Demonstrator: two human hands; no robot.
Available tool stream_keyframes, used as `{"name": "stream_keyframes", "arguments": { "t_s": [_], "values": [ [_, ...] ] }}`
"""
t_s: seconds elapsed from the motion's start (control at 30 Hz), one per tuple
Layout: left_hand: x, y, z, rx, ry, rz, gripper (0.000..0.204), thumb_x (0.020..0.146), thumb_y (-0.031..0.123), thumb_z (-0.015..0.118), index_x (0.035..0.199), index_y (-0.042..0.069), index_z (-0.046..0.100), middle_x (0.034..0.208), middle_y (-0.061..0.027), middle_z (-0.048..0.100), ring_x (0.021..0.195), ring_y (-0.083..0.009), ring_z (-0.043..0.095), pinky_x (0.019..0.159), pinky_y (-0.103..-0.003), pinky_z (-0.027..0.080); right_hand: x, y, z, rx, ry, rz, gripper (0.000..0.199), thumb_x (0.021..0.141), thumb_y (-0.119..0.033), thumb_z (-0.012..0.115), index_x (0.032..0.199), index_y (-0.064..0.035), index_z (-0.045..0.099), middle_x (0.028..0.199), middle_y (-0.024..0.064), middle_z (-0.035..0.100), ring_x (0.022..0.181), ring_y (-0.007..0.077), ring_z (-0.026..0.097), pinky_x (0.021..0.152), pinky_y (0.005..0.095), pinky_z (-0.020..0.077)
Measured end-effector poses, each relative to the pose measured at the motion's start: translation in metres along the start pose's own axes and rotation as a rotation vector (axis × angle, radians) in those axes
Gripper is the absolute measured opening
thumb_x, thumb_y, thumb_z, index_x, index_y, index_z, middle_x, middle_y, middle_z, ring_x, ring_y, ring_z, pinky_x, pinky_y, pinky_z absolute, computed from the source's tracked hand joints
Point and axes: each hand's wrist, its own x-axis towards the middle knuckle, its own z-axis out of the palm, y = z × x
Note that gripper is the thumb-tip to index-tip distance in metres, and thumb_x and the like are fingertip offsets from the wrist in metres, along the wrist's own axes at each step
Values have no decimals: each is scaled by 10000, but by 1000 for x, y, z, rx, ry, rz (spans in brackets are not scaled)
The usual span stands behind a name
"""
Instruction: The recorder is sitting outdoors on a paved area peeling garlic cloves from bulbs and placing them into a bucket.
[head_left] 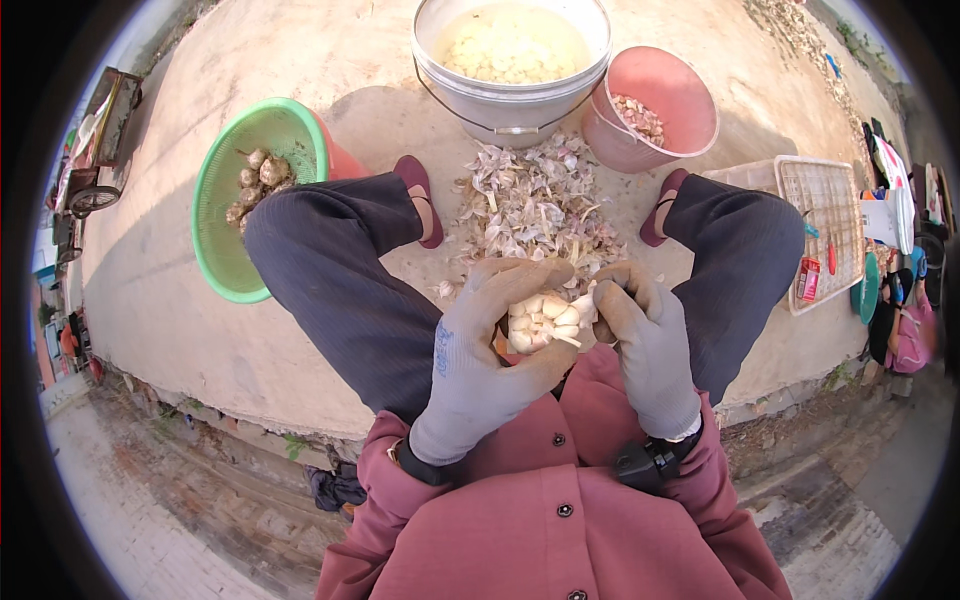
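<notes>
Closest to the viewer, a mauve buttoned shirt (510,530) covers the seated person's torso. Just beyond its front, the gloved left hand (482,335) is curled around a garlic bulb (545,322), fingers above and thumb below; white cloves face upward from the bulb. At the bulb's right edge, the gloved right hand (648,345) has its thumb and bent fingers drawn nearly together; whether they pinch the skin there cannot be told. Dark trousers (335,280) flank both hands, the knees spread wide.

Farther out, a heap of garlic skins (535,195) lies on the concrete ground (370,125) between two dark red shoes (420,185). To the left, a green basket (212,215) contains whole garlic bulbs (262,175); to the right is a pale plastic crate (825,190) with small red items on it.

Behind the heap, a white bucket (475,105) holds pale cloves (515,45) in cloudy liquid. Just beside it, a pink bucket (665,75) contains pinkish cloves (638,118). Toward the left rim of the view appears a wheeled cart (108,125).
</notes>
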Motion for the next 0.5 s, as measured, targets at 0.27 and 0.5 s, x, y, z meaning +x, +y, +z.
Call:
{"name": "stream_keyframes", "arguments": {
  "t_s": [0.27,0.5],
  "values": [
    [-5,5,-1,-216,95,-167,547,695,53,733,1221,5,590,1147,-120,607,1035,-201,616,922,-321,492,7,19,-8,55,21,38,133,957,-99,573,989,16,631,747,-17,552,595,24,459,523,211,383],
    [2,3,-2,166,-70,61,600,666,20,739,1237,5,553,1222,-158,560,1107,-274,574,952,-371,478,-2,8,-7,-138,171,-403,237,866,-100,694,1083,-12,655,885,69,643,739,132,628,659,281,512]
  ]
}}
